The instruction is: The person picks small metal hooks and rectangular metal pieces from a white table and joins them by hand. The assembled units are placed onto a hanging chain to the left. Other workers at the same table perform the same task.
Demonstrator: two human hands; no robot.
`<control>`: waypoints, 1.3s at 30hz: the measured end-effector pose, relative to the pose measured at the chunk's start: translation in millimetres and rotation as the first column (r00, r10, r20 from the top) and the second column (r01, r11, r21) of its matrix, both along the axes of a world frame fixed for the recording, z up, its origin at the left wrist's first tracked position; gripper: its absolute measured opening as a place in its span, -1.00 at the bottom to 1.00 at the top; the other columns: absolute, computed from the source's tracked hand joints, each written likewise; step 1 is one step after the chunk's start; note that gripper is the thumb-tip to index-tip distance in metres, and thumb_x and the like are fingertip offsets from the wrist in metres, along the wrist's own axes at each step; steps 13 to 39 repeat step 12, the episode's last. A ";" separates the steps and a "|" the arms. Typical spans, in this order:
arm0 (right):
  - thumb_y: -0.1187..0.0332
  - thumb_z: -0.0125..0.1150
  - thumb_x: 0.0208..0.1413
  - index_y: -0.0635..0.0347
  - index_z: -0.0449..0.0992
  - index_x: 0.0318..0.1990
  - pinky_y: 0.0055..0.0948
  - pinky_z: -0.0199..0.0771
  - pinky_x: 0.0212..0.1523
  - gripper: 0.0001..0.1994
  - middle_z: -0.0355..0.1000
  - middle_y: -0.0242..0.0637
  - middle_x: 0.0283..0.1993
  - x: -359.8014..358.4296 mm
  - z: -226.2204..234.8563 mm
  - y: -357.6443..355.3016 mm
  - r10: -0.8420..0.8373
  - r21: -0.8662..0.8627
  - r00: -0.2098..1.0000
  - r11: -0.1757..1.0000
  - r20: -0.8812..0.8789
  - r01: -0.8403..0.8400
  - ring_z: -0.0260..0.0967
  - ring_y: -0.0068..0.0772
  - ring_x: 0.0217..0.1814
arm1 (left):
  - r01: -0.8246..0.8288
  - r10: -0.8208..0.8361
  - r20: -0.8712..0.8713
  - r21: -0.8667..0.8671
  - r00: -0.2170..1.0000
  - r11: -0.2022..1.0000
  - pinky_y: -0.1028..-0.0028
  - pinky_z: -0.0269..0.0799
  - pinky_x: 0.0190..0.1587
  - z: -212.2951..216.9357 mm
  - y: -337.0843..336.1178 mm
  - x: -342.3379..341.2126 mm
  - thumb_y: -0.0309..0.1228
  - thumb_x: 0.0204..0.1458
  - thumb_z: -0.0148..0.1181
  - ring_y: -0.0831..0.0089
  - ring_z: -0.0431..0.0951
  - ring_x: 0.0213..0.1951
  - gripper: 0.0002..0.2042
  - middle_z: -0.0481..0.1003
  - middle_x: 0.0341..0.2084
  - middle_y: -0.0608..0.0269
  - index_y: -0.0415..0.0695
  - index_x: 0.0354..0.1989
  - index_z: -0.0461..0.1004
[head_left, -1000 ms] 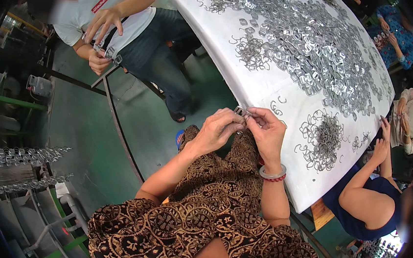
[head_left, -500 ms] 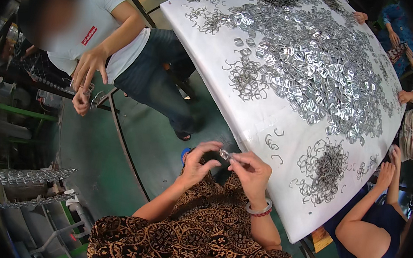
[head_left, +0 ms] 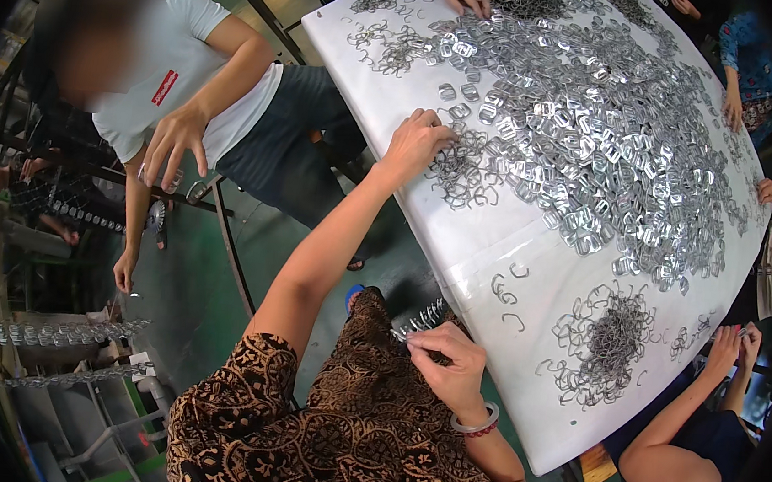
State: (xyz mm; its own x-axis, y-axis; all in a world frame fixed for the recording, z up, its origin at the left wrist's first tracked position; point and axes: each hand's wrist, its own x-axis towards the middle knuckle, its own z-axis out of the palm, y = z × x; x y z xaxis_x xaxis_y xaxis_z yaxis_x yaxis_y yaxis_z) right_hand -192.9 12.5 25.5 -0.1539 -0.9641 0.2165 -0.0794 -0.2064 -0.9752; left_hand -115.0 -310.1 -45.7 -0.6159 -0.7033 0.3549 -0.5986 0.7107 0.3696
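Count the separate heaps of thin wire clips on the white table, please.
2 clear heaps: one under the person's left hand, one near the table's right edge. Darker heaps at the far end may be more; too blurred to tell.

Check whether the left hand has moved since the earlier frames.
Yes. The left hand left the right hand at the lap and reached up onto the white table, into the wire clips.

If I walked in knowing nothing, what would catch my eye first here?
Most likely the white table, heaped with shiny metal clips and a smaller pile of wire hooks near its lower edge. The left hand stretches out to a tangle of hooks on the table, while the right hand pinches a strung row of metal pieces over the lap. Other people sit around the table.
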 end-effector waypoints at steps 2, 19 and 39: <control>0.68 0.33 -0.12 0.24 0.61 -0.34 -0.47 0.50 -0.30 -0.82 0.59 -0.24 -0.34 1.8 1.1 3.1 -0.010 0.002 1.000 1.000 0.005 0.010 0.52 -0.35 -0.34 | 0.069 -0.065 0.062 -0.062 0.996 0.996 0.32 0.41 -0.11 1.9 -11.3 -6.6 -0.43 -0.01 0.28 0.27 0.44 -0.18 -0.90 0.45 -0.35 0.28 0.00 -0.30 0.62; 0.66 0.31 -0.07 0.22 0.62 -0.32 -0.47 0.51 -0.26 -0.83 0.59 -0.22 -0.32 13.6 6.9 13.1 0.018 0.035 0.999 0.999 0.043 -0.019 0.53 -0.33 -0.32 | -0.015 0.009 0.165 0.034 0.986 0.999 0.24 0.39 -0.05 -8.1 -3.3 5.3 -0.38 0.06 0.21 0.18 0.41 0.01 -0.64 0.44 -0.12 0.20 -0.05 0.05 0.38; 0.66 0.31 -0.07 0.22 0.62 -0.32 -0.47 0.51 -0.26 -0.83 0.59 -0.22 -0.32 13.6 6.9 13.1 0.018 0.035 0.999 0.999 0.043 -0.019 0.53 -0.33 -0.32 | -0.015 0.009 0.165 0.034 0.986 0.999 0.24 0.39 -0.05 -8.1 -3.3 5.3 -0.38 0.06 0.21 0.18 0.41 0.01 -0.64 0.44 -0.12 0.20 -0.05 0.05 0.38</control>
